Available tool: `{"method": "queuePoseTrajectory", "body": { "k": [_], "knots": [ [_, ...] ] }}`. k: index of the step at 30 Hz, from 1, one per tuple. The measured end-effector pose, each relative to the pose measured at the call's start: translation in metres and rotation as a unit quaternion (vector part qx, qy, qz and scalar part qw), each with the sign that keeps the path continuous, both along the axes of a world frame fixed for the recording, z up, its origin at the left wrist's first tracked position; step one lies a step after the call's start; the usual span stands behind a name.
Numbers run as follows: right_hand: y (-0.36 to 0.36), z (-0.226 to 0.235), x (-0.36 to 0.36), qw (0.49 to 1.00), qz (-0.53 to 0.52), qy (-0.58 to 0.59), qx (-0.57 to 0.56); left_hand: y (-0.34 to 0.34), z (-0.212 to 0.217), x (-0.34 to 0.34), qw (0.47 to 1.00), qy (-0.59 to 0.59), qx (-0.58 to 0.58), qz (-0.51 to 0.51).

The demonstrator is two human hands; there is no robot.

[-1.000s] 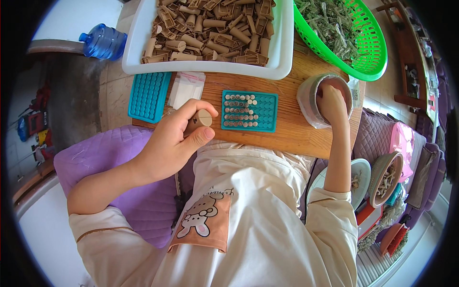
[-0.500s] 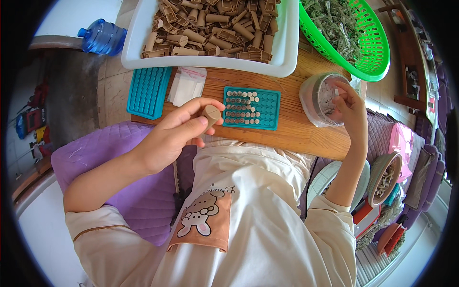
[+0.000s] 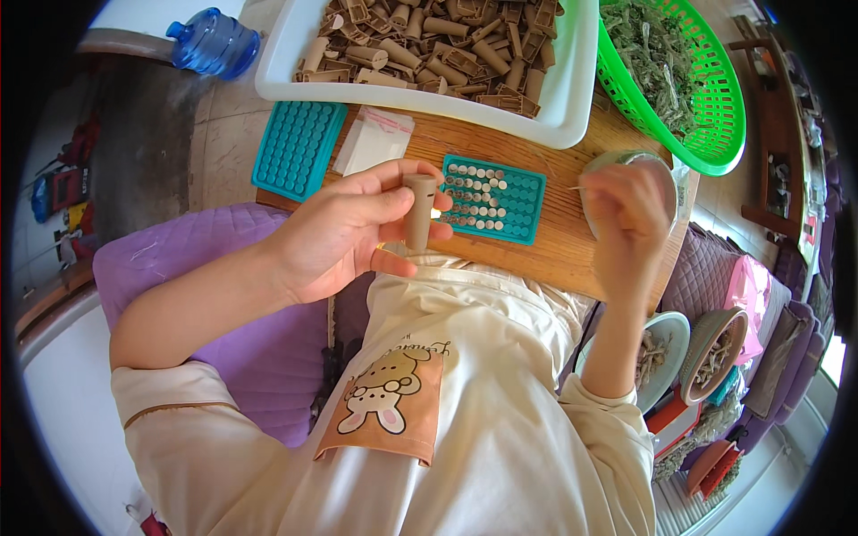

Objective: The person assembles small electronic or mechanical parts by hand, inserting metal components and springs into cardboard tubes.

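Since the earlier frame the right hand [image 3: 630,223] has lifted out of the pale round bowl [image 3: 617,161] at 2 o'clock and now hovers over its rim, while the left hand [image 3: 344,232] has turned its brown cone [image 3: 418,210] from end-on to upright.

Findings, largest to smallest:

1. White tray [image 3: 554,125], 12 o'clock on the wooden desk [image 3: 554,241]: heaped with brown paper tubes.
2. Green basket [image 3: 715,134], 1 o'clock: dried green herb.
3. Two teal hole-trays: the empty one [image 3: 299,147] at 10 o'clock, the part-filled one [image 3: 496,196] near centre, just beyond the cone.
4. Clear packets [image 3: 371,143] between the hole-trays.
5. Brown cone: held above the near desk edge, narrow end down. Left grip is clamped on it, thumb against fingers along its side.
6. Right grip: fingers drawn together, seemingly pinching a thin pale stick [image 3: 581,187]; whether anything else is held cannot be told.

Handling judgement: the cone looks like a light, thin-walled, hollow paper piece, so it would crush under a hard squeeze. Best held around its mid-body, lightly, leaving the wide top open.
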State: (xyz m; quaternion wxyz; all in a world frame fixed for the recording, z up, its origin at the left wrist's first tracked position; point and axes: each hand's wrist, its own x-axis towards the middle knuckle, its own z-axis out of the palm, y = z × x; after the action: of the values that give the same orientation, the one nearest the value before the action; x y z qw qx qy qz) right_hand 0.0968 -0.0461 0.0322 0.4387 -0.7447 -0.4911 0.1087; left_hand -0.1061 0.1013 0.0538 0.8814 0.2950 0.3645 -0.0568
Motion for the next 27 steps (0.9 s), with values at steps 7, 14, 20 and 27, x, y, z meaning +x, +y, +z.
{"method": "queuePoseTrajectory", "body": {
  "k": [7,14,20,27],
  "knots": [
    [0.043,-0.01,-0.061,0.975,0.157,0.074,0.136,0.001,0.004,0.0,1.0,0.016,-0.023,-0.009],
    [0.045,-0.009,-0.064,0.973,0.16,0.14,0.088,0.002,0.005,-0.002,0.999,0.038,-0.021,-0.002],
    [0.046,-0.008,-0.06,0.974,0.158,0.15,0.06,0.002,0.004,0.001,0.999,0.047,-0.006,-0.018],
    [0.048,-0.001,-0.065,0.968,0.153,0.194,0.041,0.002,0.001,-0.005,0.998,0.024,0.025,-0.044]
  ]
}}
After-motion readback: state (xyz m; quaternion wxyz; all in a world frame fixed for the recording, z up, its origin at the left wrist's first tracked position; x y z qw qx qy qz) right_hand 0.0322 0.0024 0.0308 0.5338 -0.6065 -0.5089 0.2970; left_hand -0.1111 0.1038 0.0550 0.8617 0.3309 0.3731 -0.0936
